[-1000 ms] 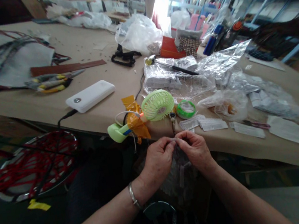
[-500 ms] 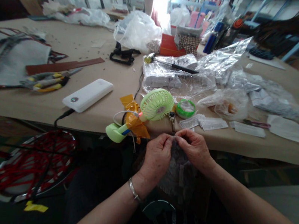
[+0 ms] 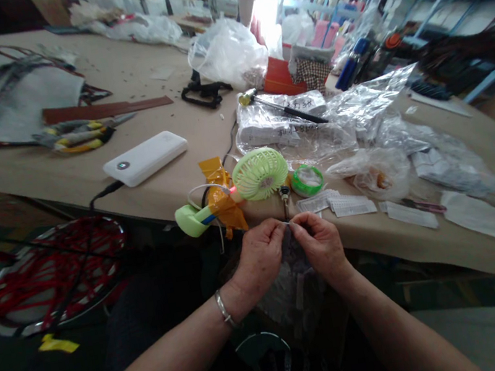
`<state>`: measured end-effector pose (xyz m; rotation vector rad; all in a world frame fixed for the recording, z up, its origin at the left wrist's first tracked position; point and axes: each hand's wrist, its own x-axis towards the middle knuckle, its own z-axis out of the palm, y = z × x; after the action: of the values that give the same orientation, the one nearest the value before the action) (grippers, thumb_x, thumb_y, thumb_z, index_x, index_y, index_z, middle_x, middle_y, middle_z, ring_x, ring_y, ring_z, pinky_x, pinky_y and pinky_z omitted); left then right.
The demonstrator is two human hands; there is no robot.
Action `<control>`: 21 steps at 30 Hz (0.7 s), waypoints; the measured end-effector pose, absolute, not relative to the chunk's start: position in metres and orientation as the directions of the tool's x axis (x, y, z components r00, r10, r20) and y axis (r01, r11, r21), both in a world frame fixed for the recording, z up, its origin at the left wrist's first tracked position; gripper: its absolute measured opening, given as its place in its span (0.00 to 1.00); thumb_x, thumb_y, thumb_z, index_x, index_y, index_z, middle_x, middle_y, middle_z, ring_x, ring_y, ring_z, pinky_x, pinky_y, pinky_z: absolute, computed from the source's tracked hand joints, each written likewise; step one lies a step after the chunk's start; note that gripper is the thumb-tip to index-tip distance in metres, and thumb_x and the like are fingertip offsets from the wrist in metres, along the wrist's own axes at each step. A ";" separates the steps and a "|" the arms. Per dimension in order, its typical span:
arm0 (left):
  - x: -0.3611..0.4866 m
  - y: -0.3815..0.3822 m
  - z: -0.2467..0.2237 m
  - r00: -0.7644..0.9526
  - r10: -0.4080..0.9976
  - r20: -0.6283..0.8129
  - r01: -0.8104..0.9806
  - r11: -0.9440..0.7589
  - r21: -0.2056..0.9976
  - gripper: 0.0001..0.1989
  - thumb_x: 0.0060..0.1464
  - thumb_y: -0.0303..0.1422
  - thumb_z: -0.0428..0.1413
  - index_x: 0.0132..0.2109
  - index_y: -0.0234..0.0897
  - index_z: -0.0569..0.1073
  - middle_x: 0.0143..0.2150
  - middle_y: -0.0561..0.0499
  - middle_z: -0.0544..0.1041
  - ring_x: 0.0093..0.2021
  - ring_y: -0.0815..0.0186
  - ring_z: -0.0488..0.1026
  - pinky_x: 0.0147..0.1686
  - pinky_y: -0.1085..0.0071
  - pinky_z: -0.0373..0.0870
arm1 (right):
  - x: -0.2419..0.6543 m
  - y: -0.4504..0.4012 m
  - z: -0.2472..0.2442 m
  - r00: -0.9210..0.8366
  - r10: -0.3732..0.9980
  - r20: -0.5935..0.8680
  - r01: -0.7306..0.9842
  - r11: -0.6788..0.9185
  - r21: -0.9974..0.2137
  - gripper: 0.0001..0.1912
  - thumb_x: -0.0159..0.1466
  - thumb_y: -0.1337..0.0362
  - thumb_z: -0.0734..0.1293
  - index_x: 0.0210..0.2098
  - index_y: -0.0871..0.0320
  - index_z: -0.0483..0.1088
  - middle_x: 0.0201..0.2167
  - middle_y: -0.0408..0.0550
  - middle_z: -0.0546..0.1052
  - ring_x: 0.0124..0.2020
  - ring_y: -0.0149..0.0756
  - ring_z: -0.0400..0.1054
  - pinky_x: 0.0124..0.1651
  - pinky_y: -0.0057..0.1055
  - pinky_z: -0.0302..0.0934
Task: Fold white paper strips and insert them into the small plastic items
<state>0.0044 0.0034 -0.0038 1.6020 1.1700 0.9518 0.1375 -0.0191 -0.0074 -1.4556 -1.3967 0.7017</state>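
My left hand point(image 3: 262, 252) and my right hand point(image 3: 319, 240) meet just off the table's front edge, thumbs and forefingers pinched together. Between the fingertips shows a thin pale sliver, too small to name. Right above it a narrow metal tool tip point(image 3: 284, 201) points toward me at the table edge. A translucent plastic bag point(image 3: 292, 291) lies below my hands, partly hidden by them. Close by on the table edge are a light green hand fan point(image 3: 261, 174) bound with orange tape point(image 3: 225, 205), and a green round tub point(image 3: 307, 180) with white contents.
White label sheets point(image 3: 352, 203) lie right of the tub, by a clear bag point(image 3: 379, 172). A hammer point(image 3: 287, 108) rests on plastic-wrapped packs behind. To the left are a white power bank point(image 3: 146, 157), pliers point(image 3: 80, 137) and a red-strapped stool point(image 3: 54, 272).
My hands stay pinched together in nearly the same place. A pale sliver shows more clearly between the fingertips, and both hands have shifted very slightly.
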 end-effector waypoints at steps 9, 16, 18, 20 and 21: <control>-0.003 -0.011 0.003 0.303 0.953 0.028 0.239 -0.105 0.965 0.12 0.54 0.32 0.48 0.27 0.34 0.71 0.23 0.55 0.69 0.26 0.71 0.65 0.27 0.76 0.60 | 0.141 -0.041 0.000 0.090 0.984 0.155 0.406 0.106 -0.908 0.06 0.60 0.62 0.64 0.31 0.59 0.70 0.24 0.41 0.71 0.25 0.28 0.63 0.29 0.23 0.59; -0.019 -0.008 -0.021 0.246 0.964 -0.098 0.314 0.016 0.949 0.12 0.53 0.35 0.49 0.30 0.36 0.75 0.28 0.52 0.77 0.31 0.64 0.72 0.33 0.73 0.65 | 0.179 -0.024 0.031 -0.062 0.834 0.548 0.748 0.402 -0.528 0.07 0.63 0.66 0.61 0.38 0.56 0.70 0.33 0.46 0.74 0.35 0.34 0.69 0.40 0.31 0.63; -0.023 -0.004 -0.026 0.226 0.967 -0.122 0.343 0.038 0.938 0.12 0.52 0.35 0.50 0.36 0.37 0.77 0.35 0.50 0.79 0.37 0.61 0.74 0.39 0.70 0.66 | 0.190 -0.006 0.041 -0.130 0.766 0.630 0.852 0.412 -0.324 0.09 0.63 0.65 0.61 0.40 0.56 0.70 0.39 0.50 0.74 0.43 0.39 0.66 0.48 0.37 0.61; -0.025 -0.001 -0.030 0.214 0.968 -0.134 0.373 0.046 0.927 0.14 0.51 0.35 0.51 0.41 0.37 0.77 0.41 0.48 0.79 0.43 0.59 0.74 0.45 0.68 0.66 | 0.198 0.011 0.046 -0.175 0.772 0.612 0.923 0.345 -0.170 0.12 0.62 0.64 0.62 0.44 0.57 0.70 0.46 0.53 0.71 0.51 0.45 0.61 0.55 0.44 0.56; -0.026 -0.001 -0.031 0.212 0.968 -0.135 0.388 0.043 0.921 0.14 0.51 0.34 0.51 0.42 0.36 0.77 0.42 0.48 0.79 0.44 0.59 0.74 0.46 0.68 0.65 | 0.200 0.017 0.047 -0.191 0.789 0.583 0.942 0.315 -0.117 0.12 0.62 0.63 0.62 0.44 0.57 0.70 0.48 0.53 0.70 0.54 0.48 0.58 0.56 0.46 0.54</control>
<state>-0.0257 -0.0010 -0.0307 1.5174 1.3396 0.7533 0.1997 0.0173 0.0465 -1.5250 -2.0347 -0.3606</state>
